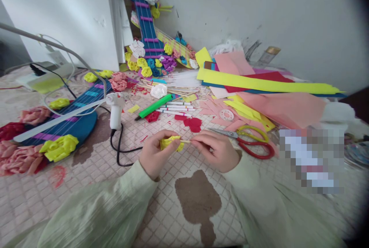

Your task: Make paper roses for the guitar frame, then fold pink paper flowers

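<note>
The left hand [155,152] has its fingers closed around a yellow paper flower [166,142]. The thumb lies across the front of this flower, and the yellow paper can be seen between the thumb and the forefinger, and also a little past the thumb tip. A thin stick [186,141] comes out at the right side of the flower, almost level. The right hand [217,150] is pinching this stick with the tips of its fingers, so the bare part of the stick is between the two hands. Both hands are above the table [164,205]. Just beside the right hand lies a pair of scissors [243,141] with red handle. Beyond the hands there are red paper pieces [194,124] and a green marker [154,106]. To the left stands a white glue gun [115,115], near the left hand.
</note>
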A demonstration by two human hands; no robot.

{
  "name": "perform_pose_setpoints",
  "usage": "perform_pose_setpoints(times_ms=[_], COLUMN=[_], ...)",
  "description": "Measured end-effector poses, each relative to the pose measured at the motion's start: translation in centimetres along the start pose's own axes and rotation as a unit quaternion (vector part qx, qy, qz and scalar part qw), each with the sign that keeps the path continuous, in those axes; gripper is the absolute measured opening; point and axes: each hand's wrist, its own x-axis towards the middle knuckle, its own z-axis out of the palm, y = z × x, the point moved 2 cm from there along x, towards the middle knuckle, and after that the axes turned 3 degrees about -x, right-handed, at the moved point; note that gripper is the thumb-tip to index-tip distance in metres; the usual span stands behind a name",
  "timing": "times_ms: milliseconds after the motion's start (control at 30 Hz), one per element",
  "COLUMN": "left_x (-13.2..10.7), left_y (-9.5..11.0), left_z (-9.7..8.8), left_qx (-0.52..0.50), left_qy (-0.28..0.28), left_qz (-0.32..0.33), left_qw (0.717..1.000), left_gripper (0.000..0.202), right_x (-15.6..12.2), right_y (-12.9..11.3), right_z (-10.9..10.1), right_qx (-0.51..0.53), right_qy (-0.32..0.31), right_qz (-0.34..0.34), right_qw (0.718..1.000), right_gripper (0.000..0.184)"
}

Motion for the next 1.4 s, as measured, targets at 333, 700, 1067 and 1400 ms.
perform_pose_setpoints(times_ms=[333, 700, 1067, 1400], left_x=[-0.4, -0.5, -0.2, -0.3], left_y=[0.0, -0.1, 0.4, 0.8], left_z=[0.0, 0.1, 0.2, 0.2], left_qx=[0.021, 0.015, 0.073, 0.089], left_qy=[0.029, 0.023, 0.002, 0.014], left_qz=[0.019, 0.022, 0.051, 0.036], left_qw=[0.999, 0.999, 0.996, 0.995], left_gripper=[0.019, 0.019, 0.016, 0.019], right_x=[0.1, 0.3, -0.1, 0.4], right_y=[0.1, -0.4, -0.6, -0.2], right_z=[-1.0, -0.5, -0.1, -1.7], right_qx=[0.005, 0.02, -0.017, 0.048], right_qy=[-0.043, -0.028, -0.003, -0.094], right_qz=[0.032, 0.039, 0.01, 0.074], right_qw=[0.999, 0.999, 1.0, 0.992], right_gripper=[0.015, 0.015, 0.015, 0.02])
